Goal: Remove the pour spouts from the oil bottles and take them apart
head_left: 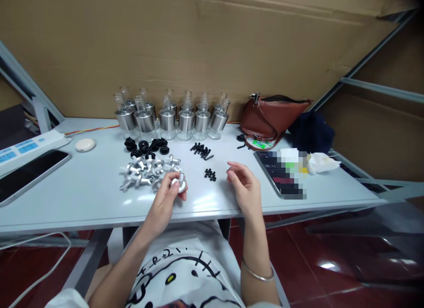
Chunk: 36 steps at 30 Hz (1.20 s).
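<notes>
My left hand [168,189] is closed around a silver metal fitting [180,184] with a round disc base and a short stem pointing up. Just beside it lies a pile of similar silver fittings [142,169]. My right hand [247,189] hovers above the table on the right, thumb and fingertips brought together in a loose pinch; anything between them is too small to make out. Between the hands sits a small cluster of tiny black parts [210,175]. Behind that cluster lie several thin black screw-like pieces [201,150].
Black rubber-looking caps [145,147] lie behind the fittings. Several glass bottles with metal sleeves [186,121] line the back. To the right are a brown bag [261,118], a phone [278,175] and crumpled tissue [321,162]; to the left, another phone [29,175] and a power strip [29,149].
</notes>
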Motion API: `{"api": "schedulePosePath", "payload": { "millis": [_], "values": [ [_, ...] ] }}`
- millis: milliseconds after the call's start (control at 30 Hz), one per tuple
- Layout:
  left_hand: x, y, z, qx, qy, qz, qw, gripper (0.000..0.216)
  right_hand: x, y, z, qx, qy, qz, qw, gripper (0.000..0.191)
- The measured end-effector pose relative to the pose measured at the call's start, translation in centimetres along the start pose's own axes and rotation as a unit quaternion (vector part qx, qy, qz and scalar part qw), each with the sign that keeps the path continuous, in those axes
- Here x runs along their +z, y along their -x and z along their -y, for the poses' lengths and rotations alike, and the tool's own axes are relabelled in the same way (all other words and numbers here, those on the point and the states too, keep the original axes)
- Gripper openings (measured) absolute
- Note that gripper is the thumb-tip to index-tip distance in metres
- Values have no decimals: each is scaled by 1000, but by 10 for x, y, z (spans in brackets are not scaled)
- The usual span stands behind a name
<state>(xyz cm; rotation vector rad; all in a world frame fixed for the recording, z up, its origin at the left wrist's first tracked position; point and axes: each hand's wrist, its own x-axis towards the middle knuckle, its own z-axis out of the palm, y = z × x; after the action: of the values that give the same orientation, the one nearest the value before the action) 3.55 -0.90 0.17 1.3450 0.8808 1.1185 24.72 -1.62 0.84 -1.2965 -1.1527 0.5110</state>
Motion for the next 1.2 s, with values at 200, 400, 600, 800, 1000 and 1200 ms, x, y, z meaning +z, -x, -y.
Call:
{"api": "schedulePosePath", "payload": {
  "millis": [200, 400, 600, 800, 1000, 1200],
  "values": [
    [4, 2, -12, -26, -43, 23, 998, 26, 7, 4, -9, 77, -7, -32, 997, 23],
    [4, 2, -12, -18, -46, 36, 998, 22, 7, 4, -9, 33, 111, 18, 993, 24],
    [3, 3, -12, -30, -70, 36, 996, 27, 8, 4, -6, 42, 136, 49, 989, 25],
    [2, 6, -8, -70, -56, 27, 996, 36, 7, 1, -8, -32, 262, 47, 963, 23],
    [3, 7, -11, -75, -79, 61, 992, 34, 13, 2, -10, -37, 340, 105, 934, 22],
    [3, 7, -13, -63, -89, 73, 991, 38, 16, 2, -13, -64, 365, 113, 922, 23]
  ]
}}
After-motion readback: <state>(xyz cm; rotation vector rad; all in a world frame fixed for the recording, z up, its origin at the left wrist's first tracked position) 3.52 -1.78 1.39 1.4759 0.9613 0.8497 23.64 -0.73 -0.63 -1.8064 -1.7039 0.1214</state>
